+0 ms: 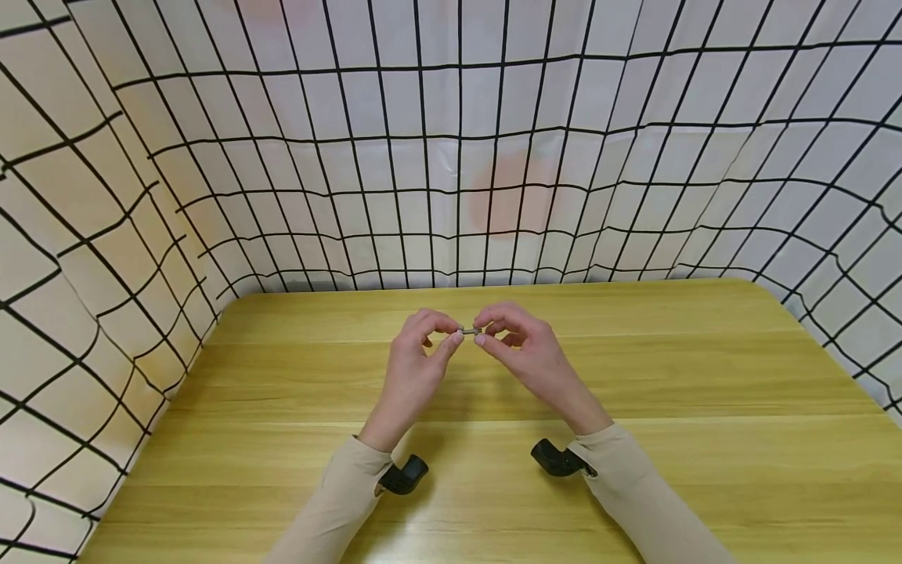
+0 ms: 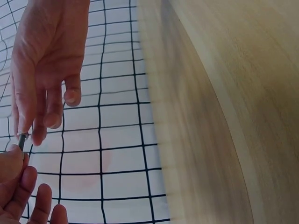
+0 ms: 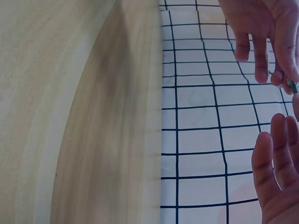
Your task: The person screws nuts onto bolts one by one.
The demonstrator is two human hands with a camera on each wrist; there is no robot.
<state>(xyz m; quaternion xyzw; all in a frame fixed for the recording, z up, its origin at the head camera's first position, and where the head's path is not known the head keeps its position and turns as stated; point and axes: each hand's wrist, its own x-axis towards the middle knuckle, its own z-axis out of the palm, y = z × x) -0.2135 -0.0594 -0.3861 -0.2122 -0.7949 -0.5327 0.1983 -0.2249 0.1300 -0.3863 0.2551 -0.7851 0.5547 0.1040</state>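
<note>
Between the two hands, above the table, a small grey metal bolt (image 1: pixel 470 331) lies roughly level, wider at both ends. The left hand (image 1: pixel 412 356) pinches its left end between thumb and index finger. At the other end, the right hand (image 1: pixel 528 348) grips it with thumb and fingertips. In the left wrist view the bolt (image 2: pixel 22 142) shows as a short shaft between the fingertips. Only part of the bolt (image 3: pixel 293 87) appears at the right edge of the right wrist view. Fingertips cover both ends, so whether a nut sits there I cannot tell.
A light wooden table (image 1: pixel 296 439) spreads beneath both hands. Behind it and along the sides hangs a white sheet (image 1: pixel 395 164) with a black grid. Black wrist mounts (image 1: pixel 405 475) stick out from the beige sleeves (image 1: pixel 331 501).
</note>
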